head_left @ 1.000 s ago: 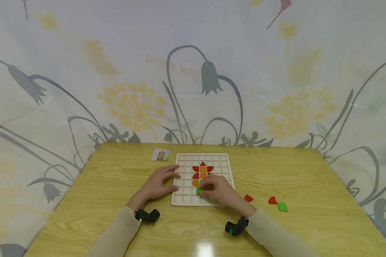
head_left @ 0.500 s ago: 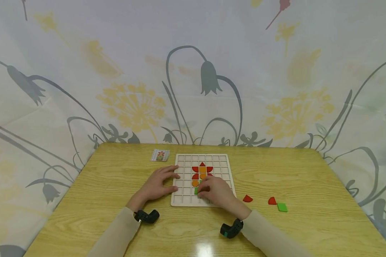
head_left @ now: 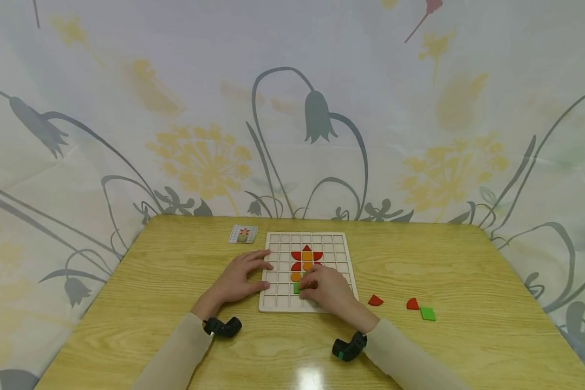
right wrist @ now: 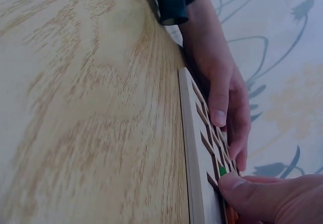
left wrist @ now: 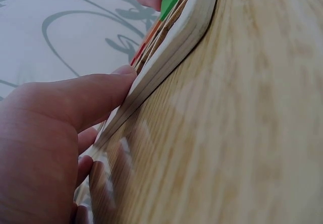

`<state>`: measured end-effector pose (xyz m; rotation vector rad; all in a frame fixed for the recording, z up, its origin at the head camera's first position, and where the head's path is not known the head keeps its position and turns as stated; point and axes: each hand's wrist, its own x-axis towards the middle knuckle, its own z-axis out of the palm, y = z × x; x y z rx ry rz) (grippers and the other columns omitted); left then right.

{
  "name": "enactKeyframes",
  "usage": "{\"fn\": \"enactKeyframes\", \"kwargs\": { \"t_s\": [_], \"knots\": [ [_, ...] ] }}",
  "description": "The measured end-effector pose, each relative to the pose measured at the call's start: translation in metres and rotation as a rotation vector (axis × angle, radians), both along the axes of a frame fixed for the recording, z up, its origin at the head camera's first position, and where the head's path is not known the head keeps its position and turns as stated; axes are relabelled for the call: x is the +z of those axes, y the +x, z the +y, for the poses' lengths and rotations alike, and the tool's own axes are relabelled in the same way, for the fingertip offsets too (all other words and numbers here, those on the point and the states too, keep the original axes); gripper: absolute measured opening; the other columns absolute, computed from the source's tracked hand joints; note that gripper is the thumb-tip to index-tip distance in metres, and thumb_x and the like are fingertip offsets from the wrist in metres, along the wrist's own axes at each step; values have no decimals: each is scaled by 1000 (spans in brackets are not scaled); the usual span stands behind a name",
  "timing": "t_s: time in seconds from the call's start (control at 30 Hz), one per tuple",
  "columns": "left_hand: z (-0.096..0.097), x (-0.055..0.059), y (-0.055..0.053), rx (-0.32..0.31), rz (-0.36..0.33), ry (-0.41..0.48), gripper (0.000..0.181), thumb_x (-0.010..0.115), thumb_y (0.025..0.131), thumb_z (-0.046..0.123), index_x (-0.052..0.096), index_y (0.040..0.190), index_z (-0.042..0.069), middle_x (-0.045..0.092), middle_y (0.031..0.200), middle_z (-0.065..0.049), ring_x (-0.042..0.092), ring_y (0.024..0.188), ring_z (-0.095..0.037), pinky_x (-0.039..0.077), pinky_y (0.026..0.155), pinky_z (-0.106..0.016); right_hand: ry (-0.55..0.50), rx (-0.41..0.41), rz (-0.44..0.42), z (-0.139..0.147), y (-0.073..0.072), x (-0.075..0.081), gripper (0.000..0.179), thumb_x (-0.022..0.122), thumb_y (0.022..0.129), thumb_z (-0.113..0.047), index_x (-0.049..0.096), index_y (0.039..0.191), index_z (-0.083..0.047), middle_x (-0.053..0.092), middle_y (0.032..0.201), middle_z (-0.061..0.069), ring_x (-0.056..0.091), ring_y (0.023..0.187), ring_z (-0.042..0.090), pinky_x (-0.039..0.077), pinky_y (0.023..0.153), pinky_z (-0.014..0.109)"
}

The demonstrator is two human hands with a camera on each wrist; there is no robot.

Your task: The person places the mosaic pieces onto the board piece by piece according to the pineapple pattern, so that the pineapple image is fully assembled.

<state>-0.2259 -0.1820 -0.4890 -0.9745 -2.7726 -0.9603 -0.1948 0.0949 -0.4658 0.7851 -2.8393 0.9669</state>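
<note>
My right hand (head_left: 330,290) pinches a green square tile (head_left: 297,288) between thumb and fingers, low over the wooden grid board (head_left: 275,304). In the left wrist view the green tile (left wrist: 172,1) shows at the right fingertips, along the board's top. Spread along the board's left edge, my left hand (head_left: 238,279) touches it with thumb and fingertips. Red pieces (head_left: 296,266), an orange square (head_left: 307,257) and orange discs (head_left: 296,277) form a flower shape in the grid. The right hand covers part of this pattern.
A small pattern card (head_left: 243,234) lies beyond the left hand, beside the board's far left corner. On the table (head_left: 468,271) to the right lie a red quarter-circle (head_left: 376,300), another red quarter-circle (head_left: 413,304) and a loose green square (head_left: 428,313).
My right hand has shifted slightly left and lowered the green tile toward the grid, then stays nearly still. The left hand keeps its place at the board's edge.
</note>
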Motion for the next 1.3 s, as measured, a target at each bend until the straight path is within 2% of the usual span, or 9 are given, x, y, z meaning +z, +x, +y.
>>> {"fn": "enactKeyframes", "kwargs": {
  "t_s": [0.3,0.73,0.87,0.97,1.1,1.2,1.3],
  "knots": [
    [0,0,0,4,6,-4,35,72,91,36,69,122,18,42,155,-6,36,141,-35,26,112,-61,36,32,19,1,-2,-1,3,79,87,-18,81,88,-19,65,97,-8,63,87,13,51,73,30],
    [0,1,1,1,2,-1,37,72,91,34,69,123,16,42,155,-7,36,141,-35,25,112,-61,61,40,44,-1,-1,1,5,80,86,-22,81,89,-18,62,96,-9,61,81,10,49,67,26],
    [1,2,1,3,4,-1,37,72,91,34,69,123,15,42,155,-7,36,141,-36,25,112,-61,46,42,20,0,-1,2,3,79,87,-18,81,89,-18,62,95,-9,60,81,10,48,67,26],
    [1,2,1,4,5,-3,37,72,91,34,69,123,15,42,155,-7,36,141,-35,25,112,-62,-1,40,-13,2,-2,3,5,78,87,-14,80,89,-18,62,93,-10,59,80,9,49,68,26],
    [1,2,0,1,1,-3,36,72,91,34,69,123,16,42,155,-7,36,141,-35,25,112,-61,-113,57,-41,7,-3,3,9,76,88,-10,79,89,-17,64,93,-11,59,81,8,51,72,26],
    [0,1,0,-3,3,-6,36,72,91,34,69,122,16,42,155,-7,36,141,-35,25,112,-61,-178,86,-38,13,-3,4,10,75,89,-6,79,91,-15,66,95,-8,62,85,11,54,74,27],
    [0,2,0,-5,7,-9,36,72,91,34,69,122,16,42,155,-7,36,141,-36,25,112,-61,-200,115,-22,24,-5,5,11,73,90,-4,79,93,-13,67,96,-5,64,87,13,55,73,26]
  ]
}}
